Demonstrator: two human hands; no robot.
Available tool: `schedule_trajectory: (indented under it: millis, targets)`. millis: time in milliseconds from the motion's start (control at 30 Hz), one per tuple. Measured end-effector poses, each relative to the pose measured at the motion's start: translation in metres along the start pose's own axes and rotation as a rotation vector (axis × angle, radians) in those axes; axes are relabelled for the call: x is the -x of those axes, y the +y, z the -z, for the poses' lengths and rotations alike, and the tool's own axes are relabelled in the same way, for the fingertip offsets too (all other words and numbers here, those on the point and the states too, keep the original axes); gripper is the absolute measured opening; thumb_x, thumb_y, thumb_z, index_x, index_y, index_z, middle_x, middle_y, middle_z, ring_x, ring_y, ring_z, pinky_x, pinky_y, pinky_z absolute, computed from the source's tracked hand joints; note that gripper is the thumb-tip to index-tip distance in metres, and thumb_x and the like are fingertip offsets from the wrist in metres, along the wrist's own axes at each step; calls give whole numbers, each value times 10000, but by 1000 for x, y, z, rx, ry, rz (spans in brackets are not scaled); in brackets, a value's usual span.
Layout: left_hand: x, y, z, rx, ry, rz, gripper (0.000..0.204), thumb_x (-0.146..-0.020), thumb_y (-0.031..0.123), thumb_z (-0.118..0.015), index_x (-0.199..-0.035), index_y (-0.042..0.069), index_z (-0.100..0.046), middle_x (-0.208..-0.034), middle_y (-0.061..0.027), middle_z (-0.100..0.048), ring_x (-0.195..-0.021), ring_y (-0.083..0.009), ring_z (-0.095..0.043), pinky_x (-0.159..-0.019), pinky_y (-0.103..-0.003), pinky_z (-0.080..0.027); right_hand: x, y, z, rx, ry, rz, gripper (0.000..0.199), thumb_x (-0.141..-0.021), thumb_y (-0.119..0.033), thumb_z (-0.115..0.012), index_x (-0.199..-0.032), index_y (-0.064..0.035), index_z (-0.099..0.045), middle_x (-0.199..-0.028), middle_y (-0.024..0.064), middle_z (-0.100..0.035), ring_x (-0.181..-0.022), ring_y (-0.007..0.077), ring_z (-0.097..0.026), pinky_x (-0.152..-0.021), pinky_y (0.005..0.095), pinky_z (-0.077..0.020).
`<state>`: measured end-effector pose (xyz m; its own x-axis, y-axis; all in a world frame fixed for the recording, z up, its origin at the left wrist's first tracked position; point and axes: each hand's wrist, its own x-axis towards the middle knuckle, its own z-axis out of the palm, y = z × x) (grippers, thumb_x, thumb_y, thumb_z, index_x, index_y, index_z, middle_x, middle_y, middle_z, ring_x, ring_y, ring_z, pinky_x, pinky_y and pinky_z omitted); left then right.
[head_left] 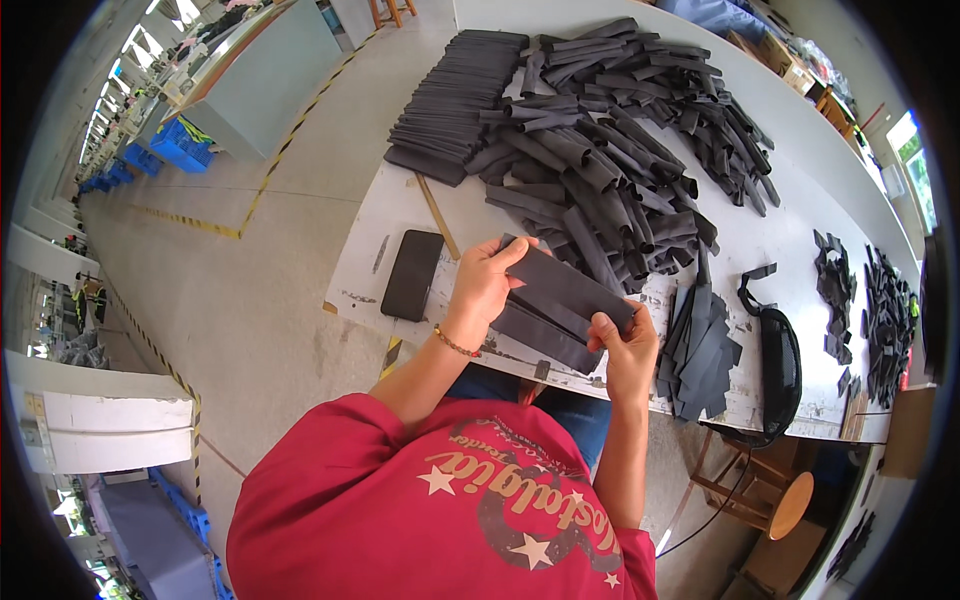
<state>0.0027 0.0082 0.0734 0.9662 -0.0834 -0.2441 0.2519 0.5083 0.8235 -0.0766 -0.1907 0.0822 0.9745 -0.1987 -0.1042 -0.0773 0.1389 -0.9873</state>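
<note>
Stretched between my two hands is a flat black fabric strip point(570, 285), held above the front edge of the white table point(352, 262). My left hand point(487, 283) pinches its left end, thumb on top. At its other end, my right hand point(625, 343) grips with thumb and fingers. More dark strips point(540, 338) lie just below the held one, partly hidden by it. Right of my right hand is a loose heap of flat black pieces point(697, 352). A large pile of curled black strips point(610, 190) spreads beyond my hands.
Folded black strips point(455, 100) lie in a tight row at the far left. Left of my hands are a black phone point(412, 275) and a wooden stick point(437, 215). A black mesh object point(780, 375) and more dark scraps point(833, 295) lie at right. A wooden stool point(790, 505) stands below.
</note>
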Motion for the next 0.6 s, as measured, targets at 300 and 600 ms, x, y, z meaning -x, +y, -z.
schedule_trajectory:
  millis: [300,600]
  targets:
    - [-6,-2,15,-78,-107,35,247,-938,256,-638,-1021,35,-711,-910,-51,-697,-801,-110,-653,-671,-233,-521,-12,25,17,128,101,129,190,-942,-196,-653,-922,-8,-642,-759,-39,-573,-662,39,-488,-564,205,-407]
    - [-17,-30,38,-1080,10,-455,193,-811,121,-753,-978,33,-714,-846,-51,-603,-754,-141,-579,-714,-260,-474,-6,47,24,490,209,54,200,-903,-187,-689,-866,8,-664,-749,5,-594,-628,86,-504,-592,236,-416]
